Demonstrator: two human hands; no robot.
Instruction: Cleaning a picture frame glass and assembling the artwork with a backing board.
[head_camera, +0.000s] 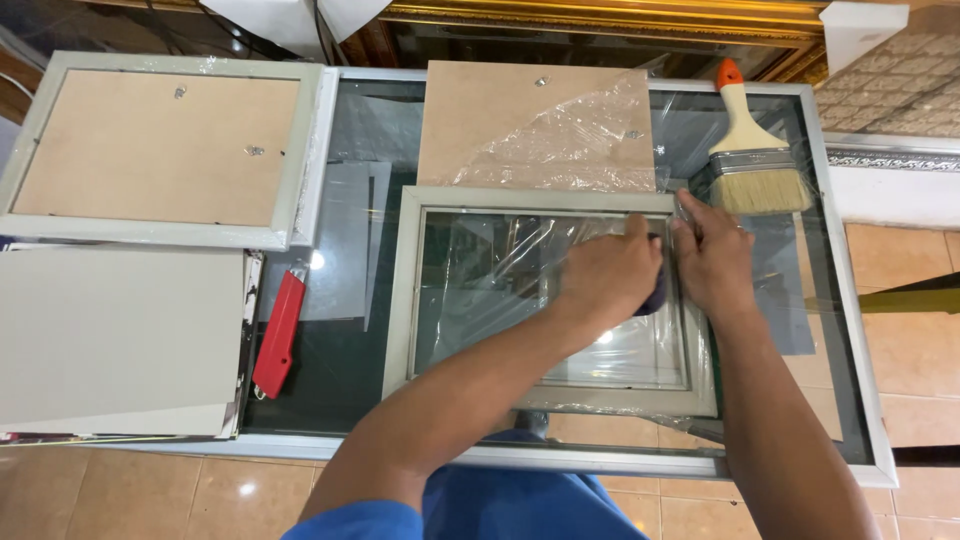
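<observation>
Glass-topped white-framed table (850, 330) bears a pale grey glazed picture frame (400, 300) at centre, where the left hand (605, 275) presses a dark cloth (655, 295) and the right hand (712, 258), fingers curled, steadies its right edge, wiping apparently under way.

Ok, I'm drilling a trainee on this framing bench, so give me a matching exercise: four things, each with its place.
Things:
1. paintbrush
2. red utility knife
3. brown backing board
4. face-down frame

Places:
A. far left corner of the glass table
B. just beyond the open frame
C. far right, beyond the right hand
D. left of the open frame

Pairs: 1-C, 2-D, 3-B, 4-A
</observation>
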